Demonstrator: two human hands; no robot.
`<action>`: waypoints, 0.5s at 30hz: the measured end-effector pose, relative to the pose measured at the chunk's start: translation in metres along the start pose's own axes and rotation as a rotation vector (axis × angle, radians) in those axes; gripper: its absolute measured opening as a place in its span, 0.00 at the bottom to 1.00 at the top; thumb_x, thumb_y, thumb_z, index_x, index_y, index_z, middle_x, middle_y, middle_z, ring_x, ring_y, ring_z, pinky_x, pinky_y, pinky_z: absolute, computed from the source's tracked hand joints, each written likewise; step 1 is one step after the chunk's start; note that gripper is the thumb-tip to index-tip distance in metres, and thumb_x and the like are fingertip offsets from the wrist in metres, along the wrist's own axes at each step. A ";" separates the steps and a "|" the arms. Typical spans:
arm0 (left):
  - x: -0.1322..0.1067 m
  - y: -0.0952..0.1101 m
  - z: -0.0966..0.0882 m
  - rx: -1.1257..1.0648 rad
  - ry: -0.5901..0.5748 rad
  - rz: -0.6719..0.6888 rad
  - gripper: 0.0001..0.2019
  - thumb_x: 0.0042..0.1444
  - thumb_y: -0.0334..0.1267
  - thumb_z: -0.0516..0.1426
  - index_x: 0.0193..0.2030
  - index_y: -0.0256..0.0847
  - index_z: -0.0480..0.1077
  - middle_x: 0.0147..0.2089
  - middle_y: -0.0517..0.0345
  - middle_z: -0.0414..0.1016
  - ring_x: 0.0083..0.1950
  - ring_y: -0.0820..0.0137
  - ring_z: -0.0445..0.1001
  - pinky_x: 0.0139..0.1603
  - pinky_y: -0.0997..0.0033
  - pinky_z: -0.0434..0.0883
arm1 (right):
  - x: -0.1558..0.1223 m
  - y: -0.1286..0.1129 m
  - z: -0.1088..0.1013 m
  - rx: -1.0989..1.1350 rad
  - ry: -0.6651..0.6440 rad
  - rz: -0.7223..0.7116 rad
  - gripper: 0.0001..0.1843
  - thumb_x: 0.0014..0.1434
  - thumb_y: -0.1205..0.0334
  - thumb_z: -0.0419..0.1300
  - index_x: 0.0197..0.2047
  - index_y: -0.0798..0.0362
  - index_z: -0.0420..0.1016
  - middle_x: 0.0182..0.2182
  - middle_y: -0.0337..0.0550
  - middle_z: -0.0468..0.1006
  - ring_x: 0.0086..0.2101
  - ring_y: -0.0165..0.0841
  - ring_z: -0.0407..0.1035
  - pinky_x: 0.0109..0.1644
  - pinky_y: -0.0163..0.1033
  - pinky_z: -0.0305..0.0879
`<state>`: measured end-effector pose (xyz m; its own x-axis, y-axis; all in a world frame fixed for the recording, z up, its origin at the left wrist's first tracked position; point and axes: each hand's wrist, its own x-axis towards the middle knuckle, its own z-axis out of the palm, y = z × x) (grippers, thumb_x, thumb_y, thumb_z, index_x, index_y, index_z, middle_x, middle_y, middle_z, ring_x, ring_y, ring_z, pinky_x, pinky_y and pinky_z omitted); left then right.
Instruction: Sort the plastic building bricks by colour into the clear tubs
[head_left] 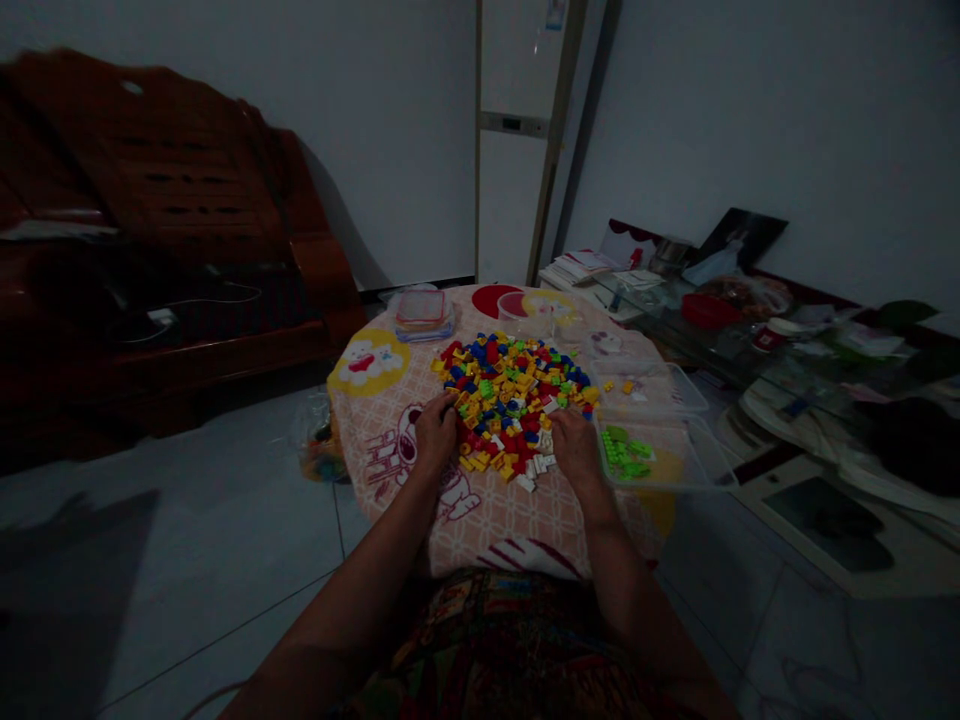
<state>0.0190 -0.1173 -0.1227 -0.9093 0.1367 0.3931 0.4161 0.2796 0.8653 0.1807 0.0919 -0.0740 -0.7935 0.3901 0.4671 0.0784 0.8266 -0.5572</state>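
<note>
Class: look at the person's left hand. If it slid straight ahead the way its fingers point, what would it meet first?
Most likely the pile of coloured bricks: the left hand rests at its near-left edge, fingers pointing into it. Depth is hard to judge.

The left hand (437,432) and right hand (574,447) cover their fingertips against the brick pile (514,395); grip undeterminable. Individual bricks are too small to distinguish. The wooden bench (150,250) is blurred and cut off at left.

Both forearms are bare and sleeveless, above a lap garment (495,640) with a busy multicoloured pattern.
</note>
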 end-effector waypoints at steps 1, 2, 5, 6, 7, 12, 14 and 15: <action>0.000 0.000 0.000 -0.002 -0.001 0.000 0.17 0.57 0.34 0.53 0.49 0.41 0.80 0.57 0.49 0.79 0.62 0.59 0.74 0.70 0.51 0.66 | 0.000 -0.001 0.001 -0.015 -0.014 -0.006 0.16 0.62 0.71 0.52 0.39 0.53 0.82 0.37 0.48 0.80 0.40 0.39 0.72 0.49 0.41 0.66; 0.000 0.000 0.000 -0.005 0.000 -0.001 0.17 0.57 0.33 0.53 0.49 0.41 0.79 0.57 0.49 0.79 0.62 0.59 0.74 0.70 0.51 0.66 | -0.001 -0.003 0.002 -0.033 -0.030 -0.012 0.15 0.62 0.71 0.53 0.40 0.53 0.82 0.37 0.48 0.80 0.40 0.39 0.72 0.50 0.41 0.66; 0.000 0.001 0.000 -0.010 0.005 -0.005 0.17 0.57 0.33 0.54 0.49 0.40 0.79 0.57 0.48 0.79 0.62 0.59 0.75 0.70 0.51 0.66 | -0.002 -0.013 0.008 -0.077 -0.106 -0.037 0.13 0.62 0.72 0.56 0.41 0.53 0.82 0.40 0.49 0.81 0.44 0.40 0.72 0.52 0.41 0.65; 0.000 0.001 0.000 -0.009 0.005 -0.005 0.17 0.56 0.33 0.54 0.48 0.40 0.79 0.57 0.47 0.79 0.61 0.59 0.75 0.70 0.50 0.66 | -0.002 -0.018 0.010 -0.082 -0.136 -0.052 0.13 0.62 0.72 0.57 0.42 0.53 0.82 0.41 0.50 0.81 0.45 0.40 0.71 0.53 0.42 0.65; 0.000 0.001 0.000 -0.009 0.006 -0.005 0.17 0.56 0.33 0.54 0.48 0.40 0.79 0.57 0.47 0.79 0.61 0.59 0.75 0.70 0.50 0.65 | -0.002 -0.023 0.012 -0.085 -0.163 -0.070 0.12 0.62 0.72 0.57 0.43 0.53 0.81 0.42 0.50 0.81 0.46 0.40 0.71 0.54 0.42 0.65; 0.000 0.003 -0.001 0.005 0.003 -0.009 0.17 0.57 0.34 0.53 0.48 0.41 0.80 0.56 0.49 0.80 0.61 0.59 0.75 0.70 0.50 0.66 | -0.003 -0.046 0.023 -0.151 -0.264 -0.132 0.12 0.64 0.69 0.59 0.47 0.50 0.81 0.44 0.48 0.81 0.48 0.41 0.70 0.55 0.43 0.64; 0.000 0.004 -0.001 0.009 0.001 -0.009 0.17 0.57 0.34 0.54 0.48 0.40 0.80 0.56 0.47 0.80 0.61 0.59 0.75 0.70 0.51 0.66 | -0.002 -0.051 0.027 -0.190 -0.296 -0.112 0.12 0.64 0.69 0.58 0.48 0.52 0.81 0.44 0.50 0.81 0.48 0.41 0.70 0.55 0.44 0.64; 0.000 0.004 -0.002 0.008 0.001 -0.009 0.17 0.56 0.34 0.54 0.48 0.40 0.80 0.56 0.47 0.80 0.61 0.58 0.75 0.70 0.50 0.66 | 0.000 -0.051 0.029 -0.202 -0.302 -0.097 0.13 0.64 0.70 0.57 0.48 0.52 0.81 0.45 0.51 0.81 0.48 0.42 0.70 0.55 0.44 0.64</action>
<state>0.0207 -0.1176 -0.1185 -0.9131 0.1329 0.3854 0.4077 0.2889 0.8662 0.1595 0.0374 -0.0654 -0.9430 0.1939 0.2706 0.0877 0.9288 -0.3599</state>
